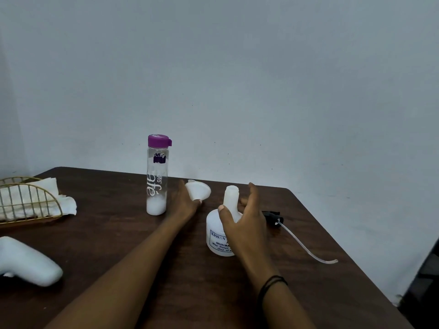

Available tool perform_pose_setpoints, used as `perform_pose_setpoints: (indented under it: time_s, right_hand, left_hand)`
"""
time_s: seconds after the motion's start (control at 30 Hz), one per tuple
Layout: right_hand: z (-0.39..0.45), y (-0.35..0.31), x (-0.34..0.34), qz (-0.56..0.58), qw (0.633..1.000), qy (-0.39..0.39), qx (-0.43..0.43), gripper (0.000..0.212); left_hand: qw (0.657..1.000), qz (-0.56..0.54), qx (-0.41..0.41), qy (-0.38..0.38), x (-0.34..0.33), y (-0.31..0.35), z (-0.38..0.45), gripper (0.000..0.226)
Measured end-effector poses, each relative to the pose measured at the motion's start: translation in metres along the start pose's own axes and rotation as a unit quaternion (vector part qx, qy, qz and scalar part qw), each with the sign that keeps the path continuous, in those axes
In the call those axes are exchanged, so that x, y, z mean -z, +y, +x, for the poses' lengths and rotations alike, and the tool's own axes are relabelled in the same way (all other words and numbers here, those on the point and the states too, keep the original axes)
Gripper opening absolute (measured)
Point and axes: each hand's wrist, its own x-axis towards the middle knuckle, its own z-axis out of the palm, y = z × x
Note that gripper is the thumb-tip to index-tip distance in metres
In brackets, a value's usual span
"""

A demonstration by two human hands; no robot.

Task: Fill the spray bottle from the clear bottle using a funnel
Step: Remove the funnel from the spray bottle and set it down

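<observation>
A white spray bottle (pixel 219 236) stands uncapped on the dark wooden table (pixel 142 257), its neck open at the top. My right hand (pixel 244 222) curves around the neck with fingers spread, thumb touching it. The black spray head with its long dip tube (pixel 301 243) lies on the table to the right. My left hand (pixel 184 203) holds a small white funnel (pixel 198 191) by its spout, left of the spray bottle. A tall clear bottle (pixel 156 176) with a purple cap stands upright further left, holding a little white liquid at the bottom.
A gold wire holder (pixel 28 200) with white paper napkins sits at the table's left edge. A white handle-shaped object (pixel 28 262) lies at the near left. The table's right edge slants close to the dip tube. A pale wall stands behind.
</observation>
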Motion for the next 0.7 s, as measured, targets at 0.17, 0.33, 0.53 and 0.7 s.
perform_pose_setpoints:
  time_s: [0.17, 0.33, 0.53, 0.7]
  right_hand:
    - [-0.001, -0.005, 0.006, 0.072, 0.997, 0.015, 0.001, 0.075]
    - [0.000, -0.005, 0.013, 0.087, 0.992, 0.093, -0.002, 0.064]
    - [0.018, 0.011, 0.031, 0.077, 0.975, 0.196, -0.067, 0.035]
    - [0.039, 0.042, 0.044, -0.110, 0.979, 0.114, -0.127, 0.029]
  left_hand:
    - [1.000, 0.026, -0.015, -0.009, 0.008, 0.011, -0.011, 0.073]
    - [0.997, 0.068, -0.027, -0.014, 0.023, 0.025, -0.030, 0.060]
    - [0.995, -0.016, -0.095, -0.028, 0.037, 0.039, -0.060, 0.023]
    - [0.988, -0.109, -0.104, -0.026, 0.031, 0.033, -0.084, 0.011]
